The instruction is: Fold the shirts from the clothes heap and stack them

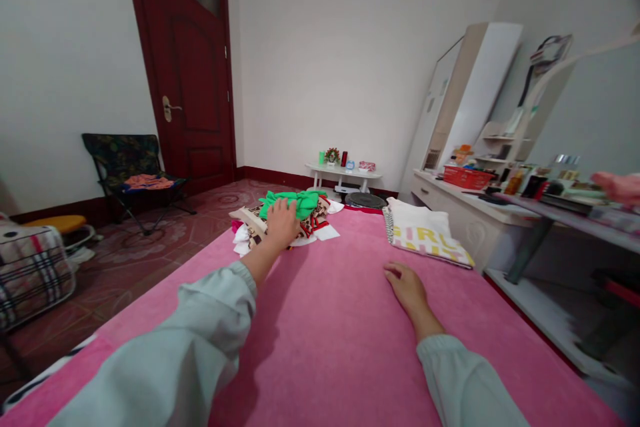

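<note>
A heap of crumpled clothes (316,221) lies at the far left part of the pink bedspread (330,327), with leopard-print, white and beige cloth in it. On top of the heap is a bright green garment (307,203). My left hand (284,221) is on this garment, its fingers bent into the green cloth; the fingertips are partly hidden. My right hand (407,287) rests low over the bedspread with loosely curved fingers and nothing in them. Beyond it, at the far right, lies a folded white garment (420,223) with yellow and pink lettering.
A dressing table (500,210) with a red basket (466,177) and bottles stands along the right side. Past the bed's far edge are a round black object (366,200) and a low white table (345,170). To the left stand a folding chair (133,160) and a plaid bag (35,273).
</note>
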`<state>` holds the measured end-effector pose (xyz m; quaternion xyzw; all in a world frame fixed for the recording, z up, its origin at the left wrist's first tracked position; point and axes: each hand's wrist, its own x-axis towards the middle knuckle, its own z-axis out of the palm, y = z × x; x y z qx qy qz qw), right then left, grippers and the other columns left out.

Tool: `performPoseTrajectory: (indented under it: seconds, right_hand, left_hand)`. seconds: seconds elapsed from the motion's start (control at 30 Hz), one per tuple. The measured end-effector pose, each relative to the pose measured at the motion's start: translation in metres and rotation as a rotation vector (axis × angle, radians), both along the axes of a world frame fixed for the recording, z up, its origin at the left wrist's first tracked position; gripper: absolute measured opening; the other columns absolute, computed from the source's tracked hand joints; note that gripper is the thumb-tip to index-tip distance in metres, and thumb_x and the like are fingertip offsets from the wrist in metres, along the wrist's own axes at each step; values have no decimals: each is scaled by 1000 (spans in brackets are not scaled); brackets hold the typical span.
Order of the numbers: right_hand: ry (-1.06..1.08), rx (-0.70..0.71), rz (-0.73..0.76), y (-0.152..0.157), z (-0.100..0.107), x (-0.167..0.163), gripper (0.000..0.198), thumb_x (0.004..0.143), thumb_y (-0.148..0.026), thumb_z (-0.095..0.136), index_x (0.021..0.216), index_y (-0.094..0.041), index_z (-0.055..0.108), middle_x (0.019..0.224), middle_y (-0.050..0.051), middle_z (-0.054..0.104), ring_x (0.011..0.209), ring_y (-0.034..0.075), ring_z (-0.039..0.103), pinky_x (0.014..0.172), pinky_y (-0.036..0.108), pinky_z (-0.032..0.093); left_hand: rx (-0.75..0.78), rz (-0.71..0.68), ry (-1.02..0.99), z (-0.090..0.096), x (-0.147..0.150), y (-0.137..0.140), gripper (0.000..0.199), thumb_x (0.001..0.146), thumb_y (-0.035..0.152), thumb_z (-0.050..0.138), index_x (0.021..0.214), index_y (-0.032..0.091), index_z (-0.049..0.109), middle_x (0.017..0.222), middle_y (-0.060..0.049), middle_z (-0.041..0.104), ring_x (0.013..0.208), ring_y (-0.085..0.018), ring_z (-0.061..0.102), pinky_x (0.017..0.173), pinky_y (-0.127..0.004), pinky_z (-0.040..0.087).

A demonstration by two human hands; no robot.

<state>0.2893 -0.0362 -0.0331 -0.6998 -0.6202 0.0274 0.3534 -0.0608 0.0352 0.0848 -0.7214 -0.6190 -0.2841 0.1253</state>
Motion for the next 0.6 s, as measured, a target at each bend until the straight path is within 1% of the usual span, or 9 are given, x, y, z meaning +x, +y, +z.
performPoseTrajectory:
  seconds: [0.07, 0.17, 0.23, 0.3, 0.37, 0.43, 0.5, 0.57, 0.6]
  right_hand:
    - [-11, -10, -10, 0, 0, -1, 33, 81, -33, 49, 103, -21, 71, 121, 6, 65, 114, 21, 58, 102, 36, 41]
    - [-27, -22, -20, 0, 2, -2, 33, 81, -32, 49, 103, -21, 71, 122, 6, 65, 114, 21, 58, 102, 36, 41]
    - [-36, -23, -27, -1, 4, -3, 32, 81, -31, 49, 103, -21, 71, 122, 6, 64, 115, 21, 58, 102, 35, 41]
    - [-40, -14, -32, -3, 6, -5, 31, 81, -30, 50, 102, -22, 71, 121, 5, 65, 114, 20, 58, 101, 34, 41]
    - [-36, 4, -34, -4, 7, -7, 30, 81, -28, 50, 101, -21, 72, 119, 6, 66, 112, 20, 59, 100, 33, 42]
    - [-12, 30, -31, -5, 7, -9, 28, 79, -25, 52, 97, -21, 73, 114, 6, 68, 109, 20, 61, 98, 33, 43]
    - [50, 62, -22, -4, 6, -10, 25, 76, -23, 54, 92, -21, 74, 110, 6, 70, 106, 20, 62, 98, 33, 43]
    - [194, 105, -13, -2, 6, -11, 21, 73, -24, 58, 87, -21, 74, 104, 5, 71, 102, 21, 63, 97, 34, 44]
    - [310, 140, -16, -1, 6, -10, 21, 72, -26, 60, 88, -21, 73, 101, 6, 72, 100, 21, 63, 96, 35, 45]
  left_hand:
    - [-68, 97, -31, 8, -28, 13, 48, 91, 31, 45, 134, 10, 43, 133, -20, 49, 126, -32, 43, 103, -43, 34]
    - [-130, 126, -47, 9, -55, 21, 39, 89, 31, 48, 122, 11, 55, 120, -18, 57, 113, -29, 54, 94, -37, 42]
    - [-139, 119, -54, 7, -63, 20, 34, 87, 30, 51, 116, 14, 59, 119, -15, 59, 109, -26, 56, 91, -34, 43]
    - [-136, 118, -70, 5, -66, 17, 30, 87, 28, 52, 113, 16, 61, 114, -14, 63, 106, -26, 59, 88, -34, 44]
    - [-128, 123, -95, 10, -67, 16, 27, 85, 26, 53, 107, 15, 64, 105, -14, 66, 100, -27, 61, 85, -35, 45]
    - [-107, 115, -128, 23, -65, 16, 21, 82, 25, 56, 99, 16, 66, 98, -13, 69, 95, -28, 63, 81, -36, 47]
    - [-57, 80, -166, 44, -54, 18, 19, 82, 25, 55, 96, 18, 67, 97, -12, 69, 94, -28, 63, 79, -35, 47]
    - [11, 17, -200, 69, -33, 15, 20, 85, 25, 51, 98, 19, 65, 101, -9, 69, 95, -25, 63, 79, -32, 47]
    - [48, -36, -221, 80, -18, 11, 21, 86, 25, 49, 100, 20, 64, 102, -7, 68, 96, -23, 62, 80, -30, 47]
